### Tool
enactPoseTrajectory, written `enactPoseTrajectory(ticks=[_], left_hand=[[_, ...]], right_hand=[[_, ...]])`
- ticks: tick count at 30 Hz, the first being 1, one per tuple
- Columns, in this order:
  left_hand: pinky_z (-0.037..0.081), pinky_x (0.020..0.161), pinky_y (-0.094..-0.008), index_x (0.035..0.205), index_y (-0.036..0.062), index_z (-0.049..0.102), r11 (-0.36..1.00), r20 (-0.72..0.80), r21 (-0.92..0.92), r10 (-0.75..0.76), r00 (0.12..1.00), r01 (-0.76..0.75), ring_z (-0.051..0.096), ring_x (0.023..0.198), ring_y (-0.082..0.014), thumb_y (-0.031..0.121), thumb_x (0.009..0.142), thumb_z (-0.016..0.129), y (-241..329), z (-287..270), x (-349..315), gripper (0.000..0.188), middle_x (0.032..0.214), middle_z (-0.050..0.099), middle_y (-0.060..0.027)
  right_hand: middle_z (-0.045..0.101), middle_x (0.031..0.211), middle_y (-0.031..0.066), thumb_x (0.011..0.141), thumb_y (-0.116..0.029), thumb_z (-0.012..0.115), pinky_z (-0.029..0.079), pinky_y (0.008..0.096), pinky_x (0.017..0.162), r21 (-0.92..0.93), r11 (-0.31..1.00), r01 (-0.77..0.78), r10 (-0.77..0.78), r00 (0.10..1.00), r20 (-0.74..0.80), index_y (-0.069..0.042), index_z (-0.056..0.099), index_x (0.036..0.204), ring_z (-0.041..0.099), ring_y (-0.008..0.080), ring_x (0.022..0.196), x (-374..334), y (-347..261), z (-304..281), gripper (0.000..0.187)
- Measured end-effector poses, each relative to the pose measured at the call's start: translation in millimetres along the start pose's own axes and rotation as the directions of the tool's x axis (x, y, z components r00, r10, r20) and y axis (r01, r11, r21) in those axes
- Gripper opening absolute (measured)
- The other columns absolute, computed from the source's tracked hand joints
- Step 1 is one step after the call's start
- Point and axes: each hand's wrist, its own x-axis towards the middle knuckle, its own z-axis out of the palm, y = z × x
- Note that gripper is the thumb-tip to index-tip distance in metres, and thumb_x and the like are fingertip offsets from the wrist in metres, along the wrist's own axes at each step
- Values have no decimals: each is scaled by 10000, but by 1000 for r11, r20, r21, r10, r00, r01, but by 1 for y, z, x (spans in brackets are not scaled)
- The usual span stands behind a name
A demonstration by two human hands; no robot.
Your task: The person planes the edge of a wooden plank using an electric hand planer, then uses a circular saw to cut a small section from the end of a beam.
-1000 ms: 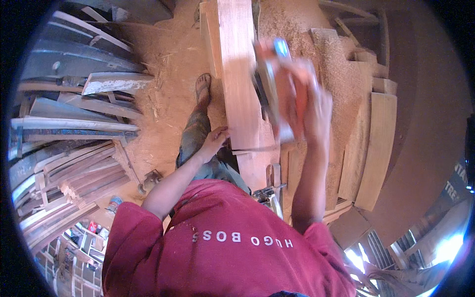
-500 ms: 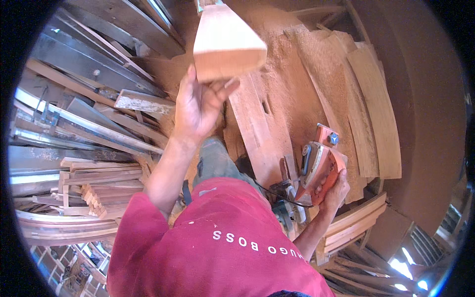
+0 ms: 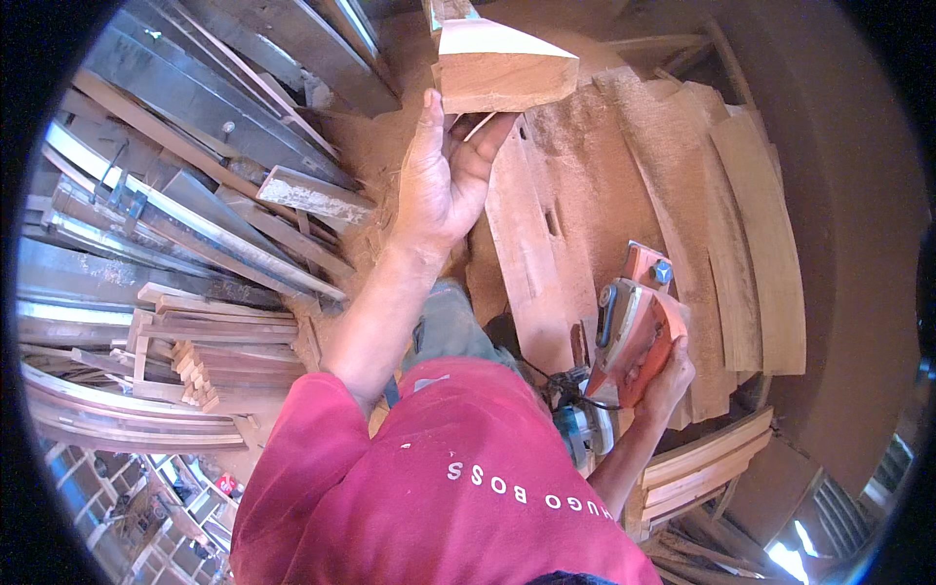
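My left hand (image 3: pixel 450 180) is raised under the near end of a thick wooden board (image 3: pixel 507 80), its thumb up along the left side and its fingers curled beneath. The board has a pale upper face and a sawn end, and part of the grip is hidden behind it. Lower right, my right hand (image 3: pixel 668 378) is wrapped round the handle of an orange belt sander (image 3: pixel 639 341) with a blue knob, tilted on its side. A dark cord runs from the sander toward my body. Beneath both hands lies a long plank (image 3: pixel 526 244) with a slot cut in it.
Sawdust covers the work area (image 3: pixel 600 175). Curved boards (image 3: pixel 765 244) lie at the right, with stacked boards (image 3: pixel 707 458) nearer me. At the left are long planks (image 3: pixel 195 234) and a pile of short wooden strips (image 3: pixel 229 366). A teal power tool (image 3: pixel 577 434) sits close to my waist.
My left hand and the board have moved right and slightly away from me, and the board's sawn end shows more squarely. The right hand keeps its grip on the sander. The view has shifted slightly.
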Motion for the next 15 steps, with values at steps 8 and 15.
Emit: enactPoseTrajectory(ticks=[8, 15], left_hand=[[487, 1093, -447, 1353, -25, 452, 1000, 14, -20, -4, 1000, 4, 575, 1217, -327, 349, 1022, 564, -3, -6, 1, 511, 1308, 544, -203], [513, 1029, -462, 1332, -26, 482, 994, -24, 50, -94, 995, 95, 598, 1179, -301, 479, 990, 576, -7, -2, -8, 617, 1292, 569, -187]], right_hand=[[558, 673, 36, 988, -477, 586, 419, 264, 392, -48, 998, 38, -36, 998, 46, -30, 588, 911, 523, 130, 460, 6, 7, 0, 454], [561, 705, 18, 948, -257, 705, 428, 242, 413, -1, 1000, -10, 10, 996, 84, -42, 592, 904, 535, 100, 509, -7, -14, 17, 246]])
